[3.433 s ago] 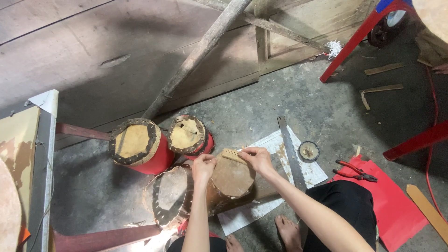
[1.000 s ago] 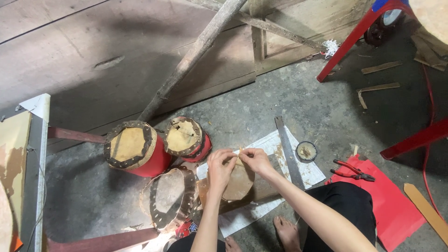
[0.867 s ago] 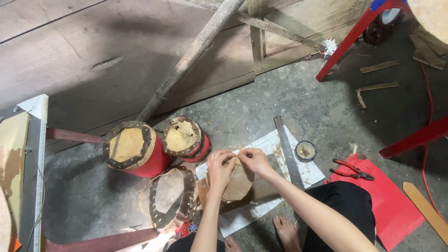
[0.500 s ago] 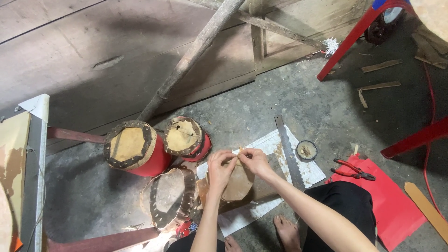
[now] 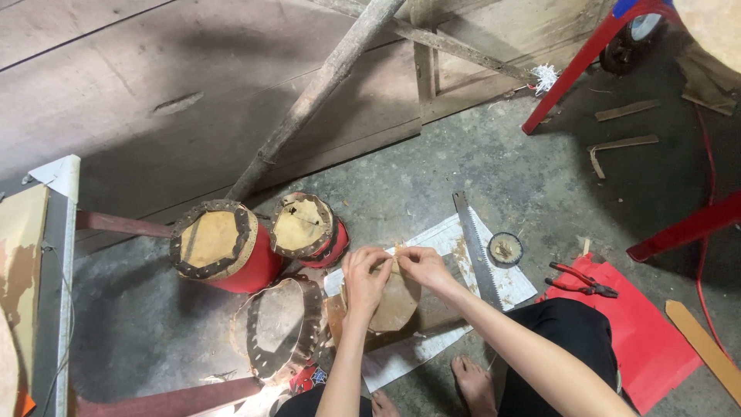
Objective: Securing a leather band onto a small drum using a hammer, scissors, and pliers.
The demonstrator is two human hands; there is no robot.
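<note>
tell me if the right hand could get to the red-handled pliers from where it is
Probably yes. The pliers lie uncovered on the red sheet, on the same side as the right hand, with only the saw blade between. That hand is busy at the small drum though.

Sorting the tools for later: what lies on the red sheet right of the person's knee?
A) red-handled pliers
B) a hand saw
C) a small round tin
A: the red-handled pliers lie on the red sheet; the saw and tin lie off it.
</note>
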